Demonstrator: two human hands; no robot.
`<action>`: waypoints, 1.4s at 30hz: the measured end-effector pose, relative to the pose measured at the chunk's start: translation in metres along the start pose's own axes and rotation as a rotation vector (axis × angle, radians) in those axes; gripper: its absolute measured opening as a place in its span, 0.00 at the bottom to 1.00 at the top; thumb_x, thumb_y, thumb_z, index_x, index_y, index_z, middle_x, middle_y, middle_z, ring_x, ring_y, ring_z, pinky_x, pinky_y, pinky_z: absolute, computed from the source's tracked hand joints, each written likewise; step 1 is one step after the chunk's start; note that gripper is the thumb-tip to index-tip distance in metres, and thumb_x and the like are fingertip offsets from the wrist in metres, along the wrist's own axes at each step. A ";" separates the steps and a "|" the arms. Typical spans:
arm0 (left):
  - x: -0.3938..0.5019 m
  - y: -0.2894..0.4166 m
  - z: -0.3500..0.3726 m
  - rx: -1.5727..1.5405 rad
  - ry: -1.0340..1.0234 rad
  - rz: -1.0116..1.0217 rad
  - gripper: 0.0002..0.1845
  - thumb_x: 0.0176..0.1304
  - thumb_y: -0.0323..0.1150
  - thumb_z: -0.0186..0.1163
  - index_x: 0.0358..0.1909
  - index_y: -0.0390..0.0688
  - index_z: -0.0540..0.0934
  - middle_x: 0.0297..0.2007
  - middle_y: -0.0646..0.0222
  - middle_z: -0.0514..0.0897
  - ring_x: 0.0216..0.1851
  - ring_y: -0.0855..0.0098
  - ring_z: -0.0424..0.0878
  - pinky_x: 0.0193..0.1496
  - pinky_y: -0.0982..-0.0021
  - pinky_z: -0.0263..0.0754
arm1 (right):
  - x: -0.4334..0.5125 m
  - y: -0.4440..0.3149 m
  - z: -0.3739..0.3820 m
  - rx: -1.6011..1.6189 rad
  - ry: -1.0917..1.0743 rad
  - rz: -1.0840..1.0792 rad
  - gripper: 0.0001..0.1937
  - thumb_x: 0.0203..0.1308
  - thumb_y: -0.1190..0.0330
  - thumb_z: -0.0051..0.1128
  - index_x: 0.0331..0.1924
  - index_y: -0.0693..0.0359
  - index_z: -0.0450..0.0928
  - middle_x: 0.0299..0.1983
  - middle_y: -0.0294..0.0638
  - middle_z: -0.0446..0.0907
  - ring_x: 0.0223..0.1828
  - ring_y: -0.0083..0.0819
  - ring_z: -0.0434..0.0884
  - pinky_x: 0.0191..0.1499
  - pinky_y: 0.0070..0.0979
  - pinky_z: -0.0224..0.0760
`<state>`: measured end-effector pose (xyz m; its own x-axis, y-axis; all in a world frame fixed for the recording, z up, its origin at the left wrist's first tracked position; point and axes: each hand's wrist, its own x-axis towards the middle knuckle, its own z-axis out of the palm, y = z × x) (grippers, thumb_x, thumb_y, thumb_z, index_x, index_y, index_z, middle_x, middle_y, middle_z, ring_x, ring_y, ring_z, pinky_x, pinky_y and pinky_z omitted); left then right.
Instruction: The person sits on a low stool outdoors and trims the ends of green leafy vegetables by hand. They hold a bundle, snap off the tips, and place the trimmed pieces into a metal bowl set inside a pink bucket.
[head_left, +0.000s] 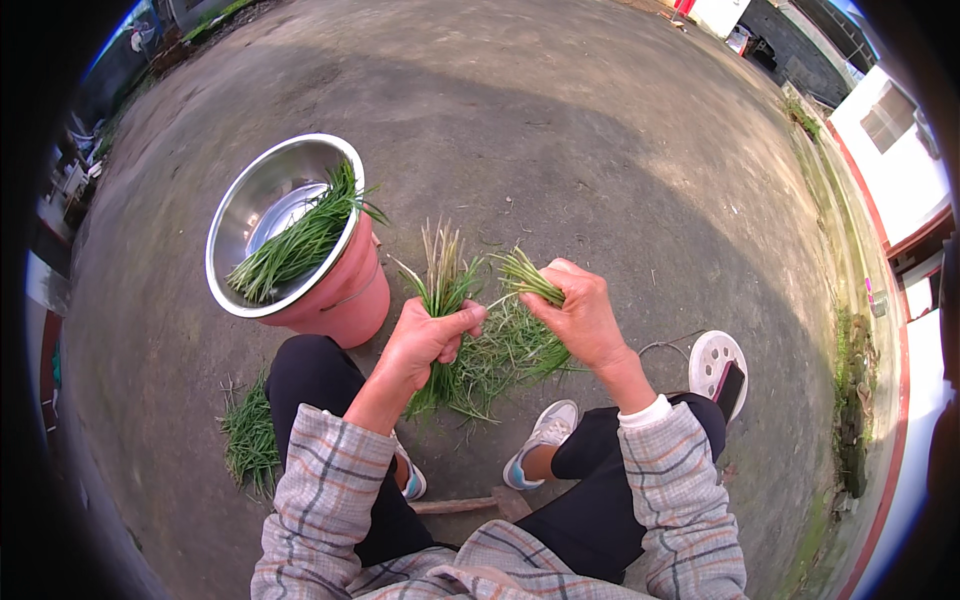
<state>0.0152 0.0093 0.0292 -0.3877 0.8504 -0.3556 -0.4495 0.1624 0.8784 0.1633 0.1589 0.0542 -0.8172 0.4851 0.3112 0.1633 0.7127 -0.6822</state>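
My left hand (429, 334) grips a bunch of chives (444, 281) upright, its pale, dry-looking stem ends pointing away from me and green leaves hanging below the fist. To its right, my right hand (581, 307) is closed around a second bunch of green stems (527, 274), whose ends fan out to the left. A thin pale strand stretches between the two hands. Below them a loose heap of green and straw-coloured trimmings (510, 345) lies on the concrete. Sorted green chives (304, 244) rest in a stainless steel basin (232, 202), their tips over its rim.
The basin sits tilted on a pink bucket (352, 307) with a wire handle. Another pile of chives (251, 435) lies beside my left knee. A wooden-handled tool (457, 506) is on the ground behind my shoes. At right, a phone (728, 388) lies on a white perforated round top (709, 360).
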 end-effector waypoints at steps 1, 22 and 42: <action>0.000 0.001 0.000 0.006 -0.001 0.003 0.08 0.55 0.33 0.66 0.31 0.39 0.79 0.22 0.71 0.79 0.13 0.87 0.63 0.14 0.83 0.53 | 0.000 0.001 0.000 0.006 0.009 -0.012 0.05 0.50 0.74 0.61 0.29 0.65 0.76 0.22 0.41 0.69 0.23 0.31 0.70 0.28 0.28 0.63; -0.001 -0.001 0.000 -0.214 -0.069 -0.040 0.09 0.60 0.30 0.61 0.40 0.38 0.76 0.29 0.70 0.79 0.18 0.86 0.64 0.18 0.83 0.56 | 0.001 0.009 0.012 0.218 0.231 0.274 0.12 0.57 0.64 0.61 0.29 0.65 0.76 0.19 0.30 0.75 0.22 0.16 0.69 0.26 0.21 0.63; 0.008 -0.021 0.010 -0.105 -0.059 0.063 0.09 0.59 0.31 0.64 0.37 0.38 0.77 0.28 0.69 0.81 0.17 0.86 0.66 0.17 0.82 0.58 | -0.004 -0.012 0.037 0.848 0.078 0.541 0.09 0.64 0.62 0.55 0.36 0.60 0.74 0.23 0.30 0.74 0.16 0.11 0.64 0.16 0.11 0.52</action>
<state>0.0292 0.0177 0.0112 -0.3716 0.8856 -0.2785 -0.5083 0.0569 0.8593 0.1443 0.1297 0.0364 -0.7064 0.6901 -0.1574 0.0293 -0.1937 -0.9806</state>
